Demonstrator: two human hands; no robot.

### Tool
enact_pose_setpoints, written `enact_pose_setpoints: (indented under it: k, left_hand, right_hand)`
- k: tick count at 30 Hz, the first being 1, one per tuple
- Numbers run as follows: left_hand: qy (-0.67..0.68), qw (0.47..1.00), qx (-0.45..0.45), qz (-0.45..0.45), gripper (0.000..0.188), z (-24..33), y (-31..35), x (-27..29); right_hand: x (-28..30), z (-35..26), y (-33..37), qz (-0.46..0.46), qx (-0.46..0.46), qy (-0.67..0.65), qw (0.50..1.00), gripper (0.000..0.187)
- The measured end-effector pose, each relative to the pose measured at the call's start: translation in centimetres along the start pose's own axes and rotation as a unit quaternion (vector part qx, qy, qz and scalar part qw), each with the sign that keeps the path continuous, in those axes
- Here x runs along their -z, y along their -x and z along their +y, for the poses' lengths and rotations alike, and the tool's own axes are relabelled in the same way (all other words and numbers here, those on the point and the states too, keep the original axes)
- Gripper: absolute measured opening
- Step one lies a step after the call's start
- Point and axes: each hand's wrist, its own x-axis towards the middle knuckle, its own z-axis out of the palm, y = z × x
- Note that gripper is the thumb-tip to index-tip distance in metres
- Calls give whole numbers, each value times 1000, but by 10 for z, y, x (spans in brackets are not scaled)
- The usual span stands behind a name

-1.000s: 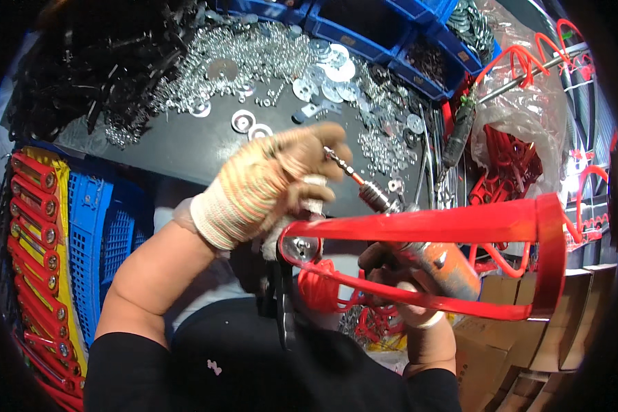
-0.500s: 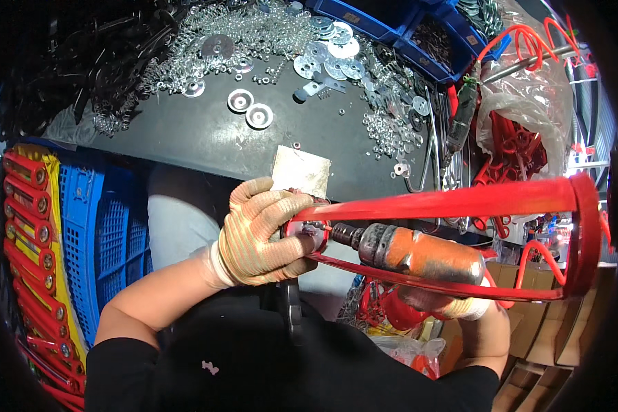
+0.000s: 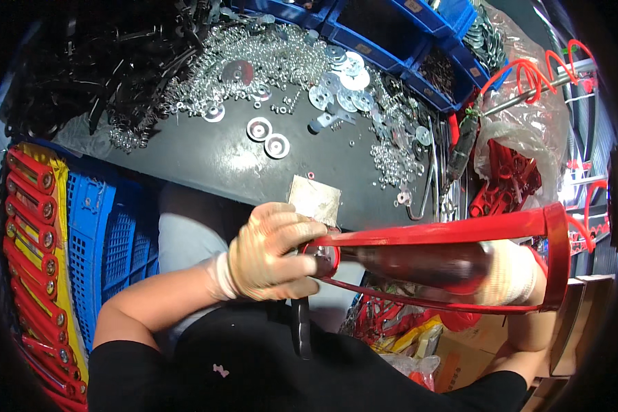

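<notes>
My left hand (image 3: 271, 254), in a striped work glove, is closed round the round end of a red caulking gun frame (image 3: 439, 231). The frame lies sideways across the view, its two long rails running to the right. Behind and between these rails my gloved right hand (image 3: 511, 275) grips a dark power screwdriver (image 3: 432, 266), blurred by motion. Its tip points at the held end, but contact there cannot be made out. A black handle (image 3: 301, 329) hangs below my left hand. A pale block (image 3: 314, 198) sits at the bench edge just beyond it.
Springs (image 3: 268, 58), washers (image 3: 347, 86) and two metal discs (image 3: 277, 145) lie on the dark bench (image 3: 206, 154). Blue bins (image 3: 364, 44) stand at the back. Red frames (image 3: 38, 233) are stacked at left beside a blue crate (image 3: 89, 226). Red coiled hose (image 3: 522, 75) hangs at right.
The view has shifted, so the bench sits lower in it. My right hand and the screwdriver have moved right along the frame. The tool's body looks dark and blurred where orange showed before.
</notes>
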Motion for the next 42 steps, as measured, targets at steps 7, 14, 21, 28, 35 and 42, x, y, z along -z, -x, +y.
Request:
enact_pose_setpoints:
  k: [7,14,21,28,35,42]
  left_hand:
    - [-272,905,182,-271,15,-131,-71,56]
    - [-253,744,357,-505,15,-160,-128,44]
    - [-238,851,310,-350,14,-126,-122,52]
    - [598,725,342,-3,17,-45,-50,31]
    - [703,622,341,51,14,-35,-43,14]
    - [641,643,411,81,13,-17,-56,13]
  right_hand:
    - [-175,27,-106,-4,34,20,999,55]
    - [-254,48,-123,22,67,38,997,55]
    - [-271,67,-128,33,78,28,996,57]
    - [-256,84,-124,-44,44,-6,998,59]
    - [-250,102,-115,-59,23,-118,991,58]
    - [-237,106,-113,-2,5,-66,998,59]
